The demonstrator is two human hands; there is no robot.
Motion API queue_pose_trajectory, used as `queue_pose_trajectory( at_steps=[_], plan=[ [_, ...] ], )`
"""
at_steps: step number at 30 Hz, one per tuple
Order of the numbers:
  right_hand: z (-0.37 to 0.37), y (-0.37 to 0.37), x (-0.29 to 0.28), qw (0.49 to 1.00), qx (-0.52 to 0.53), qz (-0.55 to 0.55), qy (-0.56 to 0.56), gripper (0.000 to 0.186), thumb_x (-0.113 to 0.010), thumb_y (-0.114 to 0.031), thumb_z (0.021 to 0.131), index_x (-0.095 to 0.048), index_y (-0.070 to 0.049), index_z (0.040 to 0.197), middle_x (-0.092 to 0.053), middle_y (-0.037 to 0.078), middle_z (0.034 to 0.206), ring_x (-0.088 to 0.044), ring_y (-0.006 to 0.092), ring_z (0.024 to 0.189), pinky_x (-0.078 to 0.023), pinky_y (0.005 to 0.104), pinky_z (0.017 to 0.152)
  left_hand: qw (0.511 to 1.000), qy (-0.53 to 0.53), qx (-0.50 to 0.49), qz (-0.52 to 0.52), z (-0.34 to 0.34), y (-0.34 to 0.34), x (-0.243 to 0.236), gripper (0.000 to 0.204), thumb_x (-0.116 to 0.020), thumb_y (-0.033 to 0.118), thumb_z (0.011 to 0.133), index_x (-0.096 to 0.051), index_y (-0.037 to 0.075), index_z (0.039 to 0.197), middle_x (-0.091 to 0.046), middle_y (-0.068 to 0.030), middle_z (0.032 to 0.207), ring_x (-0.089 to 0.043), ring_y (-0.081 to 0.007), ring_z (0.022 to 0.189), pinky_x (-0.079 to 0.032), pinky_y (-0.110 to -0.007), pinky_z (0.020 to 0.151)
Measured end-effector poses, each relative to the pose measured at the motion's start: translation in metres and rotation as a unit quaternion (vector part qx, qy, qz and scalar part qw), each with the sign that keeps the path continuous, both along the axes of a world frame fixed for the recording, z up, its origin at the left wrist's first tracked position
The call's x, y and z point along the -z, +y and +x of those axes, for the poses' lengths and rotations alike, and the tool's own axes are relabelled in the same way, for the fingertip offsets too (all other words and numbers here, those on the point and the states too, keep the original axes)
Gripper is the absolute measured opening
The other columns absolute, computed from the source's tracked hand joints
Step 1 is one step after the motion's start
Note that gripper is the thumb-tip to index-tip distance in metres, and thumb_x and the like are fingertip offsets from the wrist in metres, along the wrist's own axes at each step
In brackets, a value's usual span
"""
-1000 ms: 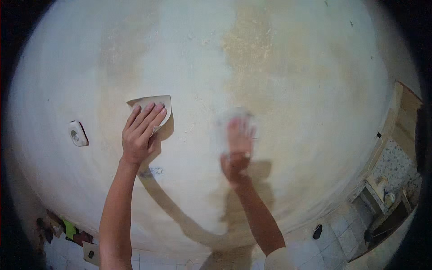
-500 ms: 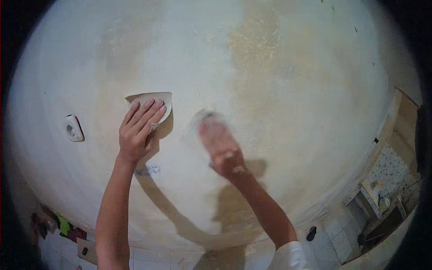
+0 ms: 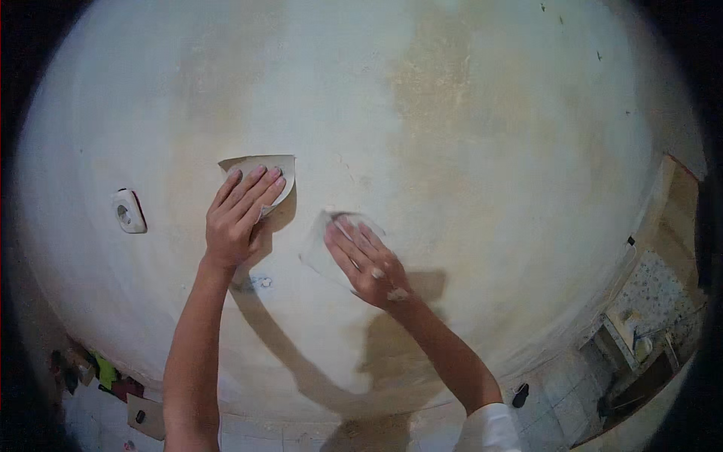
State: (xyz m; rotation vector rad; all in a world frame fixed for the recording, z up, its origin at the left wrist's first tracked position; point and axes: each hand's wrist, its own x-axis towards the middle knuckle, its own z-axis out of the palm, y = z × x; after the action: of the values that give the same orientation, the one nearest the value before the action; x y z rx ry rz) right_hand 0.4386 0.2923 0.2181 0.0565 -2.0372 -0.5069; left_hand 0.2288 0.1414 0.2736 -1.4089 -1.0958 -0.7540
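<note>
My left hand (image 3: 235, 218) lies against the patchy white and tan wall (image 3: 497, 196), fingers extended over a beige-backed sheet of sandpaper (image 3: 285, 163). The sheet's upper corners stick out past the fingertips, and its right edge curls off the wall. My left thumb is mostly hidden. Lower and to the right, my right hand (image 3: 369, 262) presses a second pale sheet (image 3: 316, 245), apparently sandpaper too, flat on the wall. Motion smears that sheet's edges. Pale dust marks the back of the right hand and wrist.
A white wall socket (image 3: 129, 212) sits left of my left hand. Small blue marks (image 3: 262, 282) show below it. At lower left, a green item (image 3: 107, 371) and a brown board (image 3: 147, 416) lie on tiled floor. A dark object (image 3: 520, 395) and wooden pieces (image 3: 619, 339) are at lower right.
My right hand and its sheet have slid a little downward on the wall. The left hand keeps its place on its sheet; the whole view has shifted slightly.
</note>
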Motion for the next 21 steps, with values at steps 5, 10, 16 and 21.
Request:
queue_pose_trajectory(
  at_steps=[5,10,16,21],
  plan=[
    [0.036,0.025,-0.009,0.988,0.066,-0.013,0.141,0.045,-0.054,-0.011,0.082,-0.051,0.004,0.125,-0.051,0.022,0.130,-0.047,0.0351,0.124,-0.037,0.0503,0.103,1.000,0.001,-0.017,0.006,-0.007,-0.001,0.006,0.047,-0.057,0.004,0.075,-0.060,0.013,0.121,-0.060,-0.0022,0.124,-0.054,-0.0205,0.119,-0.037,-0.041,0.105],
    [0.005,0.011,0.019,0.984,0.072,-0.053,0.154,0.048,-0.054,-0.019,0.085,-0.050,0.005,0.126,-0.049,0.022,0.132,-0.043,0.0355,0.127,-0.033,0.0517,0.105,1.000,-0.004,-0.014,-0.007,0.003,-0.002,0.002,0.044,-0.057,0.005,0.078,-0.061,0.014,0.121,-0.060,-0.0005,0.124,-0.054,-0.0186,0.118,-0.037,-0.040,0.106],
    [0.020,0.022,0.004,1.000,0.012,0.017,-0.014,0.049,-0.053,-0.014,0.084,-0.048,0.005,0.128,-0.048,0.022,0.133,-0.042,0.0354,0.129,-0.028,0.0517,0.108,1.000,-0.004,-0.019,-0.002,-0.007,-0.005,0.006,0.045,-0.057,0.005,0.077,-0.061,0.014,0.120,-0.060,-0.0002,0.123,-0.054,-0.0180,0.118,-0.038,-0.040,0.105],
    [0.035,0.024,-0.010,0.963,0.095,-0.071,0.243,0.055,-0.060,-0.020,0.082,-0.047,0.004,0.130,-0.049,0.023,0.132,-0.043,0.0358,0.127,-0.029,0.0522,0.108,1.000,-0.010,-0.005,-0.003,-0.001,-0.002,0.004,0.046,-0.057,0.003,0.075,-0.061,0.014,0.120,-0.061,0.0000,0.123,-0.055,-0.0179,0.117,-0.038,-0.040,0.105]
  ],
)
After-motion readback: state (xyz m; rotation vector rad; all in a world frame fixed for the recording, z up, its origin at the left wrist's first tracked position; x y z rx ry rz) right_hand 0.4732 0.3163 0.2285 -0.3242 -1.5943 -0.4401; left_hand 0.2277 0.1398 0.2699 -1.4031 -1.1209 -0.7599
